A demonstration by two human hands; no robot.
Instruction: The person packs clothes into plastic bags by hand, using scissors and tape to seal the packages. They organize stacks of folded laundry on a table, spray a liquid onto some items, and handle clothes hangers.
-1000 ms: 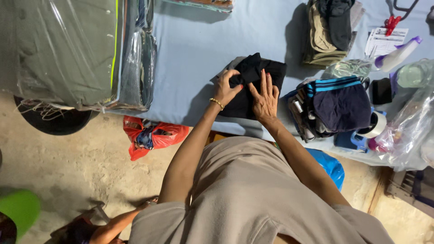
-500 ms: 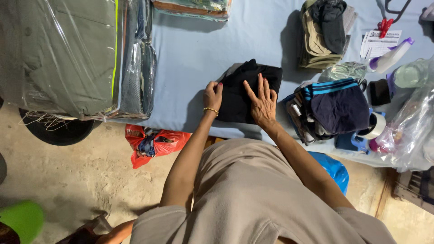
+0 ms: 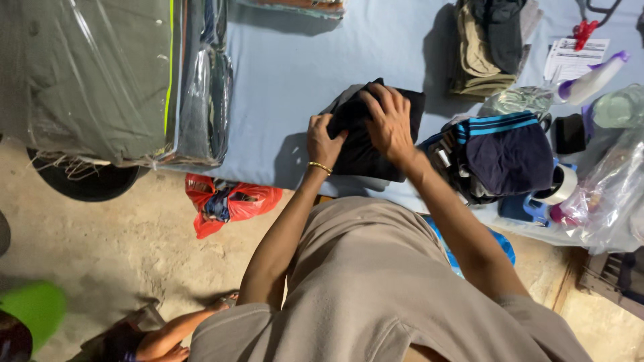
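Hands press a folded black garment [image 3: 365, 144] on the desk [image 3: 288, 74]: right hand [image 3: 388, 121] spread flat atop, left hand [image 3: 323, 139] fingers pinching its left edge.

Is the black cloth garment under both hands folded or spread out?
Folded: the black cloth garment lies as a compact rectangle on the pale blue sheet, the left hand gripping its edge and the right hand pressing on top.

One head-worn camera looks steeply down over the person's chest at the table [image 3: 295, 80] (near edge close below), floor [image 3: 121, 248] to the left, clutter to the right; no second view.
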